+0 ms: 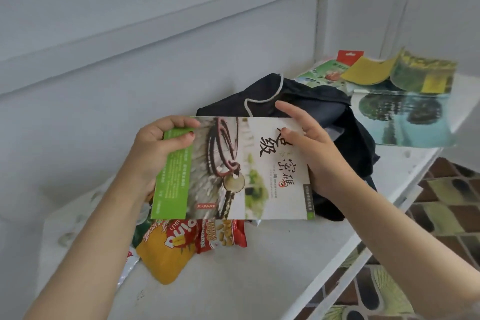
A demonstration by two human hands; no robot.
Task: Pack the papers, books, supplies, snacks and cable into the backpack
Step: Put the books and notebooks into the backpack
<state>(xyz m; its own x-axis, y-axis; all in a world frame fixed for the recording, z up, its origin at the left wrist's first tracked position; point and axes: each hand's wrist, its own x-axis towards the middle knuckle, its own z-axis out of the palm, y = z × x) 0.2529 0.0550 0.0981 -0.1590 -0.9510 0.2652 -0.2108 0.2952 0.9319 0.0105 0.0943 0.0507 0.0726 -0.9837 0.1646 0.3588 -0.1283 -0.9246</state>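
— Nearest us, what do we count at the shelf's (272, 262) front edge?

— Two snack bags clearly, one yellow (166, 252) and one red (223, 235); others are partly hidden.

— And our hands?

— Both grip one book (233, 169): left hand (153, 153) clamps its green-banded end, right hand (314, 148) holds the opposite end. Its long axis runs left to right, cover up, above the dark backpack (324, 112).

— Farther back?

— Two open booklets (402, 101) near the far right corner.
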